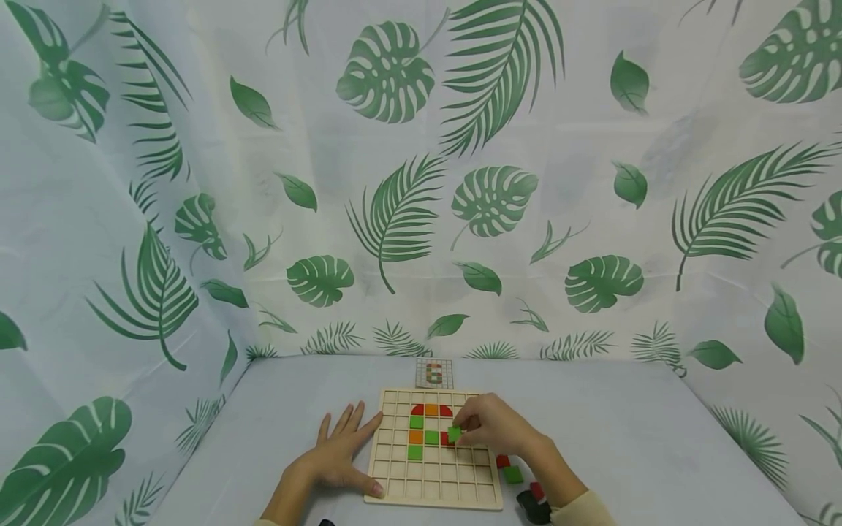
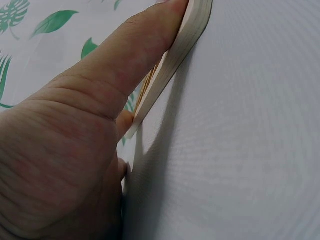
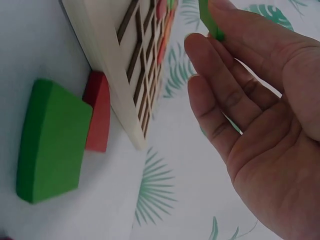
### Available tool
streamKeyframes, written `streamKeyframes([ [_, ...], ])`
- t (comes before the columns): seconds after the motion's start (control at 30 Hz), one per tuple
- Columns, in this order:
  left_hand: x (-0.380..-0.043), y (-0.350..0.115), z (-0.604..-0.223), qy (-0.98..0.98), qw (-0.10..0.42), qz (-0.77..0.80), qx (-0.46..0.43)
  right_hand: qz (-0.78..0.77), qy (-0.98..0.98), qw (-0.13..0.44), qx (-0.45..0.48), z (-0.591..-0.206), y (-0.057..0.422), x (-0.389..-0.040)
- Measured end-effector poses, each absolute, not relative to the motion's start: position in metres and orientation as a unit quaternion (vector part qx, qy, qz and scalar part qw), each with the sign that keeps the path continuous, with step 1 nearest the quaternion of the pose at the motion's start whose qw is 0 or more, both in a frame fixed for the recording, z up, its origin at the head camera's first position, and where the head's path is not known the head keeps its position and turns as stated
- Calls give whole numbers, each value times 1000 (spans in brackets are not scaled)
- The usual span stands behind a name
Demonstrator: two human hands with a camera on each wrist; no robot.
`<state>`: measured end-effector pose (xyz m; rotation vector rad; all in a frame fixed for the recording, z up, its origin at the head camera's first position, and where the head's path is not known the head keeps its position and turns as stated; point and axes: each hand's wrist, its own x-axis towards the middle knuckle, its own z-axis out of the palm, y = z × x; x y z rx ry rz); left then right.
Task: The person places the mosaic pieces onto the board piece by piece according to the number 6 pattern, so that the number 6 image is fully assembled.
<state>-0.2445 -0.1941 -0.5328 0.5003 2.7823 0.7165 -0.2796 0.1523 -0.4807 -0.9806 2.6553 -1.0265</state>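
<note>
A wooden grid board (image 1: 395,478) lies on the table with red, orange and green pieces set in its squares. My right hand (image 1: 493,424) pinches a green square tile (image 1: 454,435) between thumb and fingers over the board, beside a red piece (image 1: 444,438). In the right wrist view, that green tile (image 3: 211,19) shows at the fingertips, raised off the grid. My left hand (image 1: 338,456) lies spread at the board's left side, its thumb on the near left corner. The left wrist view shows this thumb (image 2: 125,55) along the board's edge (image 2: 172,60).
Beyond the board lies a small pattern card (image 1: 434,373) with a coloured figure on a grid. Right of the board are loose pieces, among them a green tile (image 1: 512,475) and a red one (image 1: 503,462). A leaf-printed cloth (image 1: 421,219) hangs behind the table.
</note>
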Motion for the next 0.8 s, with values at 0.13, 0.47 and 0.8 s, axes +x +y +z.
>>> streamKeyframes([
  [0.13, -244, -194, -532, 948, 112, 243, 171, -338, 877, 70, -335, -481, 149, -278],
  [0.47, -243, -194, -530, 948, 113, 242, 171, -330, 877, 106, -333, -483, 140, -274],
  [0.8, -244, -194, -531, 948, 110, 245, 172, -318, 874, 120, -346, -489, 136, -274],
])
